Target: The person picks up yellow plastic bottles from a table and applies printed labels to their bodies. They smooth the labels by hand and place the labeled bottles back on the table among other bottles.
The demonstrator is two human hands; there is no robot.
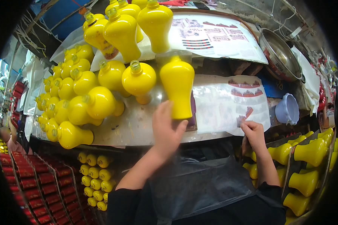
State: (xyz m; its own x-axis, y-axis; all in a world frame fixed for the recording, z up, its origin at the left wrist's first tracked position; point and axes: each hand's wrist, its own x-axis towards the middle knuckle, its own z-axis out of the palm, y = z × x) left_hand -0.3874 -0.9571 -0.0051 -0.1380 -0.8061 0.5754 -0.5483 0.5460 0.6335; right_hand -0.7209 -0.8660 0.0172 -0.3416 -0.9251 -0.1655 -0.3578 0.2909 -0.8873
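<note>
A glossy yellow vase-shaped bottle (pixel 177 84) is in front of me, its narrower base toward me. My left hand (pixel 165 129) is at the lower left of that base, overlapping its edge; the thumb is spread from the fingers, and I cannot tell whether it presses on the bottle. Between thumb and fingertips, my right hand (pixel 253 131) pinches a small reddish printed decal (pixel 248 113) by its lower end. Beneath the decal is a pale decal sheet (pixel 214 107) bearing reddish curved prints near its far edge. A dark purple flat piece (pixel 192 123) shows beside the bottle's base.
Many yellow bottles (pixel 84 82) crowd the table's left side, and several stand on a raised white board (pixel 229 48) with printed decals. At right are a metal basin (pixel 279 54) and a lavender bucket (pixel 288 109). Racks of yellow bottles (pixel 304 182) flank me; red items (pixel 41 187) fill the lower left.
</note>
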